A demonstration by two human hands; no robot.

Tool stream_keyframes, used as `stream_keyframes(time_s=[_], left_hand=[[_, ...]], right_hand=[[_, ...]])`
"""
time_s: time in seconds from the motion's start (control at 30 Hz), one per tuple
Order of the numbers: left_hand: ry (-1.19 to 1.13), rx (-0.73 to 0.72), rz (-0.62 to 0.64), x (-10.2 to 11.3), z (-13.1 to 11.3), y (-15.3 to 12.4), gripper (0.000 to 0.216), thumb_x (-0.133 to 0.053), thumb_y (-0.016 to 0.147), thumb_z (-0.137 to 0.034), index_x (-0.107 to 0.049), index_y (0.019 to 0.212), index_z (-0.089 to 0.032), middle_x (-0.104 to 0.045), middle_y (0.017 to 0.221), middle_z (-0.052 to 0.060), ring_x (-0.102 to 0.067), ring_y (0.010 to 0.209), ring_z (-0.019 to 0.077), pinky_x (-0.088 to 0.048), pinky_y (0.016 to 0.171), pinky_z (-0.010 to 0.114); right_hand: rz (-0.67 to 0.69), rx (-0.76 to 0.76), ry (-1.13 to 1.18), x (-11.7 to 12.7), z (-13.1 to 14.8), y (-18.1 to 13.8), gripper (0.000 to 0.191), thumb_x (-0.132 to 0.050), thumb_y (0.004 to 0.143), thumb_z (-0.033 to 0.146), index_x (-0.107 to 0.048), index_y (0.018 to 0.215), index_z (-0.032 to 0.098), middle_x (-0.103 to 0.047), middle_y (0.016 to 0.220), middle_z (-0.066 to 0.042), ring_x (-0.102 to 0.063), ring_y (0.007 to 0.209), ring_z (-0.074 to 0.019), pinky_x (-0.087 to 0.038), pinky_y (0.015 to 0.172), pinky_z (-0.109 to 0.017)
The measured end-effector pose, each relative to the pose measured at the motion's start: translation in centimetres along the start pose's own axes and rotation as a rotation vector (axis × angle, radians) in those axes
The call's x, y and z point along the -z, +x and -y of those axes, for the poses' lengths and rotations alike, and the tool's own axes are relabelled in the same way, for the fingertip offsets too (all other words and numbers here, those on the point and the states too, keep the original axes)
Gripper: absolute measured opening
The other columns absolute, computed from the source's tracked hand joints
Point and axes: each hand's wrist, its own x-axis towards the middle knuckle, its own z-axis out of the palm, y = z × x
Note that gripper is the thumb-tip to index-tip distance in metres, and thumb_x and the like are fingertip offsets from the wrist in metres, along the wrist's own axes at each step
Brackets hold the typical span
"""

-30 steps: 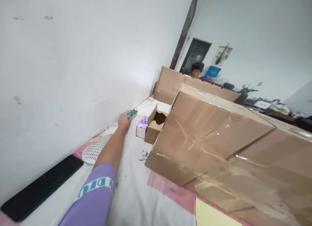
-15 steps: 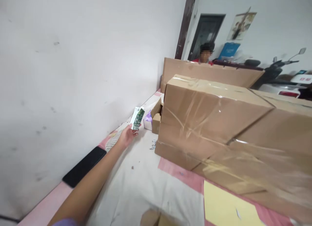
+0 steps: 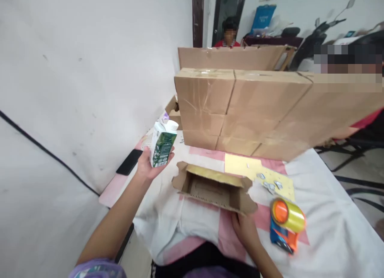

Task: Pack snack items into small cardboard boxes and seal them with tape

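A white and green drink carton (image 3: 163, 148) with a white cap stands upright in my left hand (image 3: 146, 165), whose fingers wrap round its lower part. The hand is above the cloth, left of a small open cardboard box (image 3: 216, 174). That box has its flaps spread, and its inside shows bare brown card. My right hand (image 3: 244, 229) grips the box at its near right corner; the flap hides most of the fingertips.
Large taped cardboard boxes (image 3: 204, 106) stand along the back. A tape dispenser with yellow tape (image 3: 292, 216) lies at right beside yellow paper (image 3: 240, 165) with small scraps. A black phone (image 3: 129, 162) lies by the wall. People (image 3: 228, 38) are behind the boxes.
My left hand has drawn the carton back nearer to me. The view has swung to the right and down, bringing my right hand, the whole small box and the tape dispenser into sight.
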Motion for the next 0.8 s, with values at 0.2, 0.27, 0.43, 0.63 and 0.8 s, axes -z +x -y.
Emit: stream_keyframes(time_s=[0.2, 0.27, 0.43, 0.63, 0.8], left_hand=[[0.264, 0.260, 0.241, -4.1, -0.3, -4.5, 0.074, -0.088, 0.068, -0.047, -0.060, 0.131, -0.019, -0.068, 0.123, 0.011, -0.070, 0.101, 0.0309, -0.058, 0.072, 0.030], [0.275, 0.390, 0.294, -5.2, 0.9, -5.6, 0.066, -0.083, 0.075, -0.049, -0.061, 0.130, -0.020, -0.071, 0.116, 0.012, -0.072, 0.089, 0.0264, -0.057, 0.065, 0.027], [0.300, 0.524, 0.292, -6.2, 3.9, -6.4, 0.065, -0.065, 0.082, -0.069, -0.064, 0.127, -0.022, -0.070, 0.117, 0.015, -0.071, 0.087, 0.0258, -0.056, 0.062, 0.030], [0.586, 0.514, 0.387, -8.0, 3.6, -6.1, 0.073, -0.086, 0.060, -0.056, -0.069, 0.125, -0.029, -0.062, 0.138, 0.009, -0.061, 0.120, 0.0369, -0.059, 0.080, 0.037], [0.796, 0.591, 0.367, -8.9, 2.7, -5.1, 0.064, -0.068, 0.074, -0.065, -0.066, 0.124, -0.024, -0.067, 0.128, 0.011, -0.070, 0.097, 0.0320, -0.060, 0.072, 0.038]], right_hand=[[0.119, 0.119, -0.165, 0.3, 0.0, -0.4, 0.028, -0.044, 0.095, 0.019, -0.068, 0.107, 0.017, -0.069, 0.112, -0.015, -0.058, 0.110, -0.0313, -0.047, 0.094, -0.047], [0.115, 0.113, -0.148, 0.4, 0.4, -0.5, 0.025, -0.044, 0.094, 0.016, -0.067, 0.104, 0.018, -0.068, 0.110, -0.014, -0.058, 0.106, -0.0295, -0.046, 0.092, -0.044], [0.064, 0.097, -0.115, 0.3, 0.7, -1.0, 0.019, -0.047, 0.090, 0.009, -0.063, 0.091, 0.019, -0.066, 0.093, -0.008, -0.057, 0.093, -0.0261, -0.044, 0.086, -0.039], [0.008, 0.098, -0.062, 0.2, 0.6, -1.2, 0.022, -0.050, 0.084, 0.005, -0.063, 0.092, 0.021, -0.066, 0.092, -0.006, -0.058, 0.092, -0.0269, -0.045, 0.083, -0.038], [0.016, 0.076, 0.028, 0.9, 0.7, -1.6, 0.023, -0.055, 0.082, 0.011, -0.064, 0.100, 0.021, -0.066, 0.101, -0.008, -0.060, 0.098, -0.0297, -0.048, 0.088, -0.043]])
